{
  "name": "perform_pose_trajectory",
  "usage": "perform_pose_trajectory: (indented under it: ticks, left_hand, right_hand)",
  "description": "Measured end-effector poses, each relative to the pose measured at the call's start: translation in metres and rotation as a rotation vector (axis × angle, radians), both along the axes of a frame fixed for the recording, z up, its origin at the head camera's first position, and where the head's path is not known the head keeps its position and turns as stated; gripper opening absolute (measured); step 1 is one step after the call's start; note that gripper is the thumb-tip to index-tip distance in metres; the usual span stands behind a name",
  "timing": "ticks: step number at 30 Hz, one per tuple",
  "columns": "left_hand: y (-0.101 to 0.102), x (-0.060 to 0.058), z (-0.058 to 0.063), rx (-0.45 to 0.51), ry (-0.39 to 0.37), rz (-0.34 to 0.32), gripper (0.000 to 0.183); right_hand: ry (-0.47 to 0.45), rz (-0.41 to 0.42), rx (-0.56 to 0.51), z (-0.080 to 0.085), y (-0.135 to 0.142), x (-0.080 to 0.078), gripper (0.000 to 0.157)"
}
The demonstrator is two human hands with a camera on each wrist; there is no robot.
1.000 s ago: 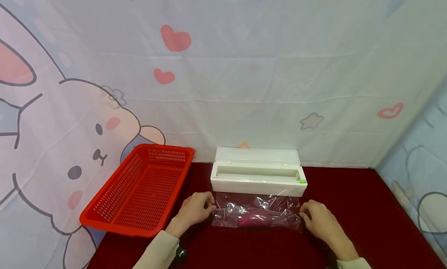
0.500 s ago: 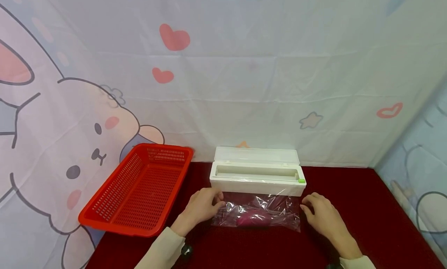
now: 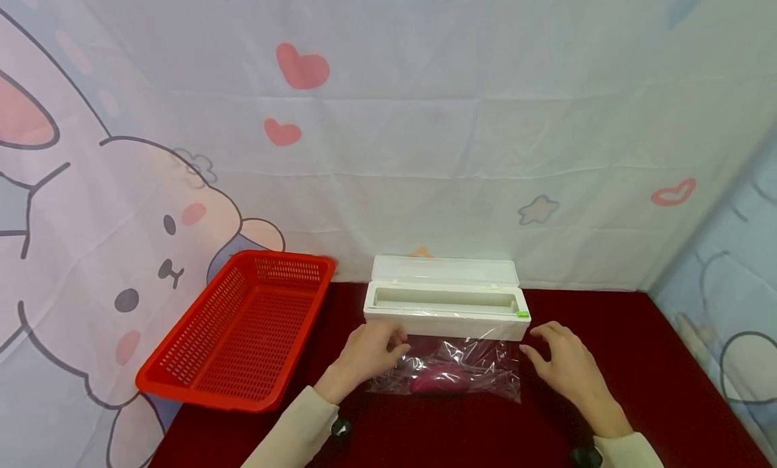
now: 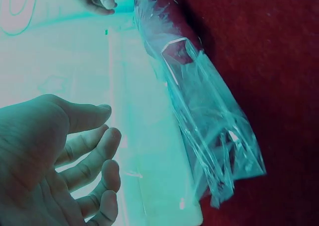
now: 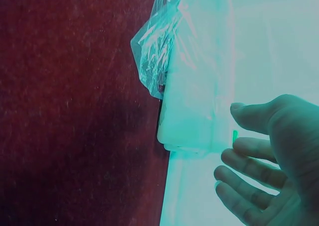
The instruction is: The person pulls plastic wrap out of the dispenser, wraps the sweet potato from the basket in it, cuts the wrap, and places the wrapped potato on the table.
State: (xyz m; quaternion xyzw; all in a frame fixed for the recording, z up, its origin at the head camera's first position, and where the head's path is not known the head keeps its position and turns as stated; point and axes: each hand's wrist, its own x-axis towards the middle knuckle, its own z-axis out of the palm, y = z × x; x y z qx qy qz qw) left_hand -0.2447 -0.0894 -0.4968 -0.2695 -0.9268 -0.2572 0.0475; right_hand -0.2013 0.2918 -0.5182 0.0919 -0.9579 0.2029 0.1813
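A white cling film dispenser [image 3: 446, 325] stands with its lid tipped back and a green cutter slider [image 3: 523, 314] at its right end. Clear cling film [image 3: 493, 370] hangs out of its front onto the table, draped over a rounded pink object [image 3: 440, 379]. My left hand [image 3: 369, 355] is over the film's left part in the head view; the left wrist view shows its fingers loosely bent and holding nothing. Beside the dispenser's right front corner, my right hand [image 3: 566, 361] has its thumb and fingers apart, with nothing between them.
A red plastic basket [image 3: 233, 400] with perforated sides sits on the left of the dark red table [image 3: 461, 434]. Behind the dispenser hangs a pale printed curtain [image 3: 413, 151], and another stretch of fabric borders the right side.
The left hand has left the film's left edge and moved right and slightly back. The right hand has come off the right edge, moving back toward the dispenser's corner, its fingers spreading.
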Motion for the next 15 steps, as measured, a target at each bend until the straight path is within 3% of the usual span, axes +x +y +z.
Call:
perform_pose_trajectory:
  ticks: [15]
  left_hand:
    - [0.032,-0.006,0.010,-0.028,0.041,-0.072,0.011]
  right_hand:
    - [0.049,-0.024,0.019,0.004,0.003,-0.013,0.053]
